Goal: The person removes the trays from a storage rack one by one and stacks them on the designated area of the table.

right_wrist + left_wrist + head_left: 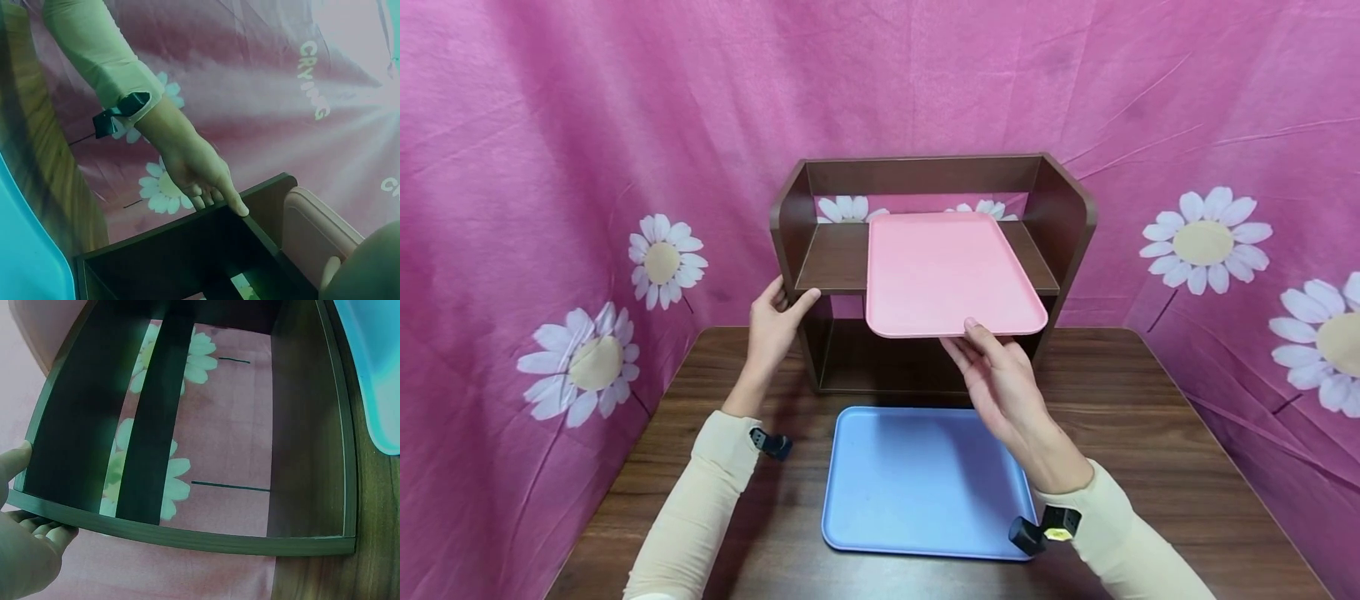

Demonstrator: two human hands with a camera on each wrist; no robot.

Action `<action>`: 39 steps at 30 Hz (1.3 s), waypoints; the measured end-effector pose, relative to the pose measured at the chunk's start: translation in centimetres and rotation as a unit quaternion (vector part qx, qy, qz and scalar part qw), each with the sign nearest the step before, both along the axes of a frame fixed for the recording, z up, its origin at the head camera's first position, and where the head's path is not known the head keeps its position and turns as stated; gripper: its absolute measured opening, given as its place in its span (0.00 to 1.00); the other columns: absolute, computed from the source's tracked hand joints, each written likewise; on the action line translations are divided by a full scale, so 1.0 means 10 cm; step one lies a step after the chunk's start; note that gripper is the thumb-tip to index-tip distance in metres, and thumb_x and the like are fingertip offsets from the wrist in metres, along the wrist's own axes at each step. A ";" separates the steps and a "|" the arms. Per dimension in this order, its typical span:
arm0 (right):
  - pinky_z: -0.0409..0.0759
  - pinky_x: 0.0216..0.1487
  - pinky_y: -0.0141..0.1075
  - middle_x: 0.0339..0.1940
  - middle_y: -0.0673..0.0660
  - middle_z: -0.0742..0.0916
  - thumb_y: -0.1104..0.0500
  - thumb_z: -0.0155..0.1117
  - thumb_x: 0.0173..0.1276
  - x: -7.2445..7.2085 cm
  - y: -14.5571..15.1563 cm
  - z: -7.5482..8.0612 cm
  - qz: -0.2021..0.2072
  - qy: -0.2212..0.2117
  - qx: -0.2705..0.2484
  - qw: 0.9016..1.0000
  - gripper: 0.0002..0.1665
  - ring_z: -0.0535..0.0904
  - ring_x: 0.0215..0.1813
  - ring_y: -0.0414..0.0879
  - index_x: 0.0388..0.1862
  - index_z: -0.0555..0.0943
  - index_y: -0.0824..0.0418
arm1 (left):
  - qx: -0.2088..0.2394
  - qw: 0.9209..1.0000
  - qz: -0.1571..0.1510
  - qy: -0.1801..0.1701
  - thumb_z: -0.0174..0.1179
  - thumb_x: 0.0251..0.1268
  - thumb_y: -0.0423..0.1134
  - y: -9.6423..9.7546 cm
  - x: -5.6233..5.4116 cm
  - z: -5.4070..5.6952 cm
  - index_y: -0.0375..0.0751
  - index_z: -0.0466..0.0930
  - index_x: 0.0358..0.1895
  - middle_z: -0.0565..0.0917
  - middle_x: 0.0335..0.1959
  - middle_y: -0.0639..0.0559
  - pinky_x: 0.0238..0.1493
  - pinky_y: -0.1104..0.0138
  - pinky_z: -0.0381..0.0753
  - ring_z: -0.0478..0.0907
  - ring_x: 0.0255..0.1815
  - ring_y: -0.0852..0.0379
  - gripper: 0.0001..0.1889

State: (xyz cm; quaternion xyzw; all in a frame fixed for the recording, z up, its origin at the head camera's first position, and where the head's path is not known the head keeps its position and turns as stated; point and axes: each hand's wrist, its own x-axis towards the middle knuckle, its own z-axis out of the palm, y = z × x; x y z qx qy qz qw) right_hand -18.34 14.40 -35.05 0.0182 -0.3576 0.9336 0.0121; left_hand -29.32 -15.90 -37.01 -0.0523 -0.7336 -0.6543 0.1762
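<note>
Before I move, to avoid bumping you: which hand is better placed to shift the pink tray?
Probably right: the right hand pinches the pink tray; the left hand grips the shelf.

The tray point(951, 271) at the shelf is plain light pink, while the lower tray point(917, 483) is plain periwinkle blue, looking turquoise in both wrist views. The shelf point(921, 176) is solid dark brown. The tabletop point(1150, 467) is brown with darker streaks of wood grain. The cloth point(925, 83) is magenta-pink, printed with white daisies point(1203, 242) with pale yellow centres and dark stems. The person's sleeves point(692, 508) are plain cream.
</note>
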 end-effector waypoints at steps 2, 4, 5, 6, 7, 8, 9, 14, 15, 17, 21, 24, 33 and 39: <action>0.81 0.71 0.39 0.46 0.51 0.87 0.66 0.56 0.83 0.00 0.00 0.01 -0.012 0.000 -0.011 1.000 0.09 0.85 0.54 0.44 0.58 0.74 0.59 | -0.002 1.000 -0.001 -0.002 0.76 0.68 0.45 0.00 0.00 0.00 0.39 0.78 0.73 0.85 0.64 0.37 0.64 0.66 0.81 0.82 0.66 0.52 0.33; 0.82 0.70 0.39 0.46 0.51 0.86 0.66 0.57 0.83 0.00 0.00 0.02 -0.021 -0.001 -0.026 0.999 0.11 0.84 0.54 0.44 0.59 0.73 0.58 | -0.003 1.000 -0.001 -0.002 0.76 0.68 0.45 0.00 0.00 0.00 0.39 0.78 0.73 0.85 0.65 0.37 0.65 0.65 0.81 0.82 0.66 0.52 0.33; 0.82 0.70 0.40 0.46 0.51 0.85 0.66 0.57 0.83 0.00 0.00 0.02 -0.024 0.000 -0.033 0.999 0.12 0.85 0.54 0.45 0.60 0.72 0.57 | -0.003 1.000 -0.002 -0.002 0.76 0.68 0.45 -0.01 0.00 0.00 0.39 0.78 0.73 0.85 0.65 0.37 0.66 0.64 0.81 0.82 0.66 0.52 0.33; 0.83 0.69 0.41 0.47 0.52 0.85 0.66 0.57 0.83 0.00 0.00 0.02 -0.025 -0.002 -0.044 0.999 0.14 0.85 0.55 0.46 0.61 0.71 0.57 | -0.003 1.000 -0.002 -0.001 0.76 0.68 0.45 -0.01 0.00 0.00 0.39 0.78 0.73 0.85 0.65 0.37 0.65 0.64 0.81 0.82 0.66 0.52 0.33; 0.84 0.68 0.42 0.48 0.52 0.85 0.66 0.57 0.82 0.00 0.01 0.03 -0.026 -0.003 -0.052 0.998 0.15 0.85 0.55 0.46 0.63 0.70 0.57 | -0.002 1.000 -0.002 -0.001 0.76 0.68 0.45 -0.01 0.00 0.00 0.39 0.78 0.73 0.85 0.65 0.37 0.65 0.65 0.81 0.82 0.66 0.52 0.33; 0.84 0.67 0.42 0.49 0.52 0.84 0.67 0.58 0.82 0.01 0.01 0.04 -0.028 -0.006 -0.061 0.998 0.16 0.86 0.55 0.47 0.63 0.70 0.57 | -0.002 1.000 -0.002 0.000 0.76 0.68 0.45 -0.01 0.00 0.00 0.39 0.78 0.73 0.85 0.65 0.37 0.65 0.65 0.81 0.82 0.66 0.52 0.33; 0.85 0.66 0.43 0.50 0.53 0.84 0.67 0.58 0.82 0.01 0.01 0.04 -0.031 -0.010 -0.069 0.997 0.17 0.86 0.54 0.47 0.63 0.70 0.57 | -0.003 1.000 -0.002 0.000 0.76 0.68 0.45 -0.01 0.00 0.00 0.39 0.78 0.73 0.85 0.65 0.37 0.65 0.65 0.82 0.82 0.66 0.52 0.33; 0.87 0.63 0.44 0.47 0.54 0.86 0.65 0.63 0.79 0.02 0.02 0.06 -0.059 -0.026 -0.094 0.994 0.14 0.88 0.50 0.48 0.58 0.72 0.59 | -0.004 1.000 -0.001 -0.002 0.75 0.68 0.46 0.00 0.00 0.00 0.40 0.78 0.73 0.85 0.65 0.37 0.65 0.66 0.82 0.81 0.66 0.52 0.33; 0.87 0.63 0.44 0.47 0.54 0.86 0.65 0.64 0.79 0.02 0.02 0.06 -0.064 -0.027 -0.095 0.993 0.14 0.88 0.50 0.48 0.57 0.72 0.60 | -0.003 1.000 -0.001 -0.003 0.75 0.68 0.46 0.00 0.00 0.00 0.40 0.78 0.73 0.85 0.65 0.38 0.65 0.66 0.82 0.81 0.66 0.52 0.33; 0.86 0.63 0.43 0.48 0.54 0.87 0.65 0.65 0.78 0.03 0.03 0.06 -0.071 -0.029 -0.092 0.993 0.12 0.89 0.50 0.47 0.55 0.74 0.60 | -0.001 1.000 -0.001 -0.002 0.76 0.68 0.45 0.00 0.00 0.00 0.40 0.78 0.73 0.85 0.65 0.38 0.64 0.66 0.82 0.82 0.66 0.52 0.33; 0.87 0.63 0.43 0.47 0.55 0.88 0.67 0.64 0.78 0.03 0.06 0.06 -0.076 -0.031 -0.100 0.992 0.09 0.89 0.49 0.48 0.52 0.77 0.62 | 0.002 1.000 -0.001 0.001 0.76 0.68 0.45 0.00 0.00 0.00 0.40 0.78 0.73 0.85 0.65 0.37 0.64 0.66 0.82 0.82 0.66 0.52 0.33; 0.88 0.61 0.44 0.45 0.56 0.89 0.69 0.63 0.78 0.03 0.07 0.05 -0.077 -0.031 -0.108 0.991 0.06 0.90 0.47 0.48 0.50 0.78 0.64 | 0.001 1.000 -0.001 0.000 0.76 0.68 0.46 0.00 0.00 0.00 0.40 0.78 0.73 0.85 0.65 0.37 0.64 0.66 0.82 0.81 0.66 0.52 0.33; 0.89 0.58 0.44 0.42 0.58 0.91 0.72 0.61 0.79 0.04 0.10 0.05 -0.084 -0.007 -0.118 0.989 0.04 0.92 0.45 0.50 0.46 0.79 0.65 | 0.001 1.000 -0.002 -0.006 0.75 0.68 0.46 0.01 0.01 0.02 0.40 0.77 0.74 0.84 0.66 0.37 0.68 0.63 0.81 0.81 0.68 0.52 0.34; 0.90 0.56 0.44 0.41 0.59 0.91 0.72 0.60 0.79 0.05 0.12 0.06 -0.091 -0.004 -0.122 0.988 0.04 0.92 0.44 0.50 0.44 0.80 0.66 | 0.004 1.000 -0.001 -0.005 0.75 0.68 0.45 0.01 0.01 0.02 0.40 0.77 0.74 0.84 0.66 0.37 0.68 0.63 0.81 0.81 0.68 0.52 0.33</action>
